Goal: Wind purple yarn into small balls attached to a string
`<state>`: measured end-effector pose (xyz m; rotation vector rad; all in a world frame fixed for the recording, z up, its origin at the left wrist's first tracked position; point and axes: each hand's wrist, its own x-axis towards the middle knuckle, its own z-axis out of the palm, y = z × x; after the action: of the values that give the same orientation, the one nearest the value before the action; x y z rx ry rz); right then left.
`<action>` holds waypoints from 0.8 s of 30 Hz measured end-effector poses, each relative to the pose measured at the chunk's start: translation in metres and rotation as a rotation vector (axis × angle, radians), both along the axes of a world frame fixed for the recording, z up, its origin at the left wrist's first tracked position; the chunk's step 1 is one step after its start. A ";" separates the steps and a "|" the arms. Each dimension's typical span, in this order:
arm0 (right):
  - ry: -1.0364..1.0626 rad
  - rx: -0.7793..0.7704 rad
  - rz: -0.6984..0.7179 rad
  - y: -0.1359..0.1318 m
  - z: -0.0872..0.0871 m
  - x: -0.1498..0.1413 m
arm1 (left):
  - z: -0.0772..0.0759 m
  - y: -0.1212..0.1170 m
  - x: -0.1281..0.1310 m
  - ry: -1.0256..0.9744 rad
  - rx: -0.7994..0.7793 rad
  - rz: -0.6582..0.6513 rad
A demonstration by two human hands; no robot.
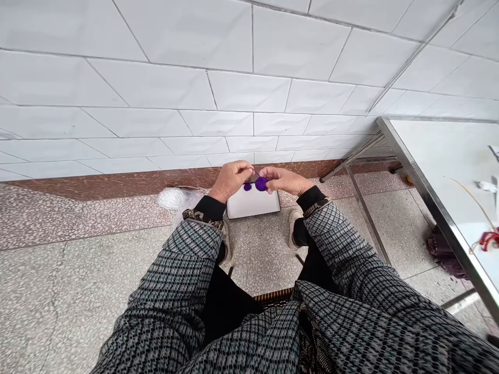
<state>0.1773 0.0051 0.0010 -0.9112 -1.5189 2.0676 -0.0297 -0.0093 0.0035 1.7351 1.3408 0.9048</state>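
A small ball of purple yarn (261, 183) is held in the fingers of my right hand (286, 179). From it a strand of yarn runs up to my left hand (233, 177), whose thumb and forefinger pinch it. Both hands are raised over a shallow white tray or box lid (253, 206) with a dark rim. Just below my left fingertips shows a smaller purple yarn piece (247, 186); whether it hangs or lies in the tray I cannot tell.
White yarn (171, 198) in clear plastic lies on the floor left of the tray. A tiled wall (234, 93) rises in front. On the right stands a metal-framed table (440, 156) with a red-handled item (488, 240) on it. Dark cloth (446, 254) lies underneath.
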 end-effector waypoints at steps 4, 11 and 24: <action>0.179 -0.092 -0.122 0.001 0.004 0.001 | -0.009 0.003 0.003 0.034 -0.077 -0.022; 0.185 -0.117 -0.409 0.008 -0.004 -0.001 | -0.017 0.000 0.014 0.126 -0.127 -0.362; -0.429 0.168 -0.257 0.003 -0.008 -0.010 | -0.020 0.003 0.009 0.253 0.175 -0.180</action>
<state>0.1668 0.0078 -0.0074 -1.4637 -1.6462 1.6049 -0.0211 -0.0060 -0.0162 2.1262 1.2659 0.7383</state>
